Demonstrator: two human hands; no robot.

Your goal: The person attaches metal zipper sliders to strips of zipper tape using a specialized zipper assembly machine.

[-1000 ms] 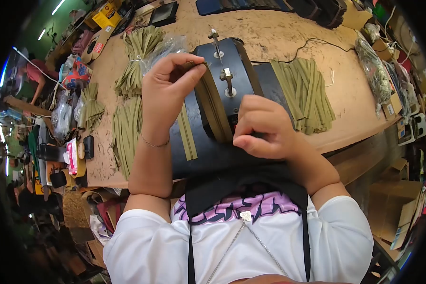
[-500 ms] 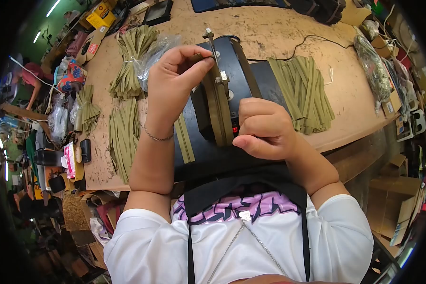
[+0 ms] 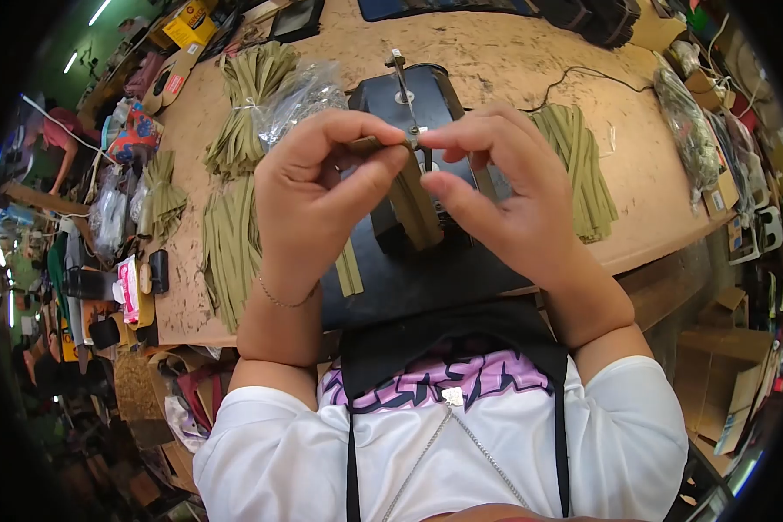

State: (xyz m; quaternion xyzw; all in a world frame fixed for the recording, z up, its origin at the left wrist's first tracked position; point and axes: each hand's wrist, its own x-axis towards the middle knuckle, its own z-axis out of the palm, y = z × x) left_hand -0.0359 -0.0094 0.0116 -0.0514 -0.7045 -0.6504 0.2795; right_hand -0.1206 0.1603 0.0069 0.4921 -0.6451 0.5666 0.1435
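Note:
My left hand (image 3: 317, 200) pinches the end of an olive zipper strip (image 3: 416, 209) between thumb and forefinger. That strip hangs down over the front of a black device (image 3: 387, 230) with a thin metal arm (image 3: 400, 74) standing on it. Beside it, my right hand (image 3: 518, 196) has its thumb and forefinger apart, the forefinger tip at the small metal piece (image 3: 415, 135) by the strip's end. Another zipper strip (image 3: 348, 270) lies on the black surface below my left hand.
Olive zipper bundles lie on the worktable at left (image 3: 230, 252), back left (image 3: 252, 96) and right (image 3: 574, 157). A clear plastic bag (image 3: 309, 91) touches the back-left bundle. A black cable (image 3: 583, 70) crosses the back. Cardboard boxes (image 3: 722, 374) stand at lower right. Another person's arm shows far left (image 3: 63, 165).
My right hand has moved up and left from the front of the device to the metal piece, and its fingers have opened. My left hand has shifted slightly down and right, still pinching the strip.

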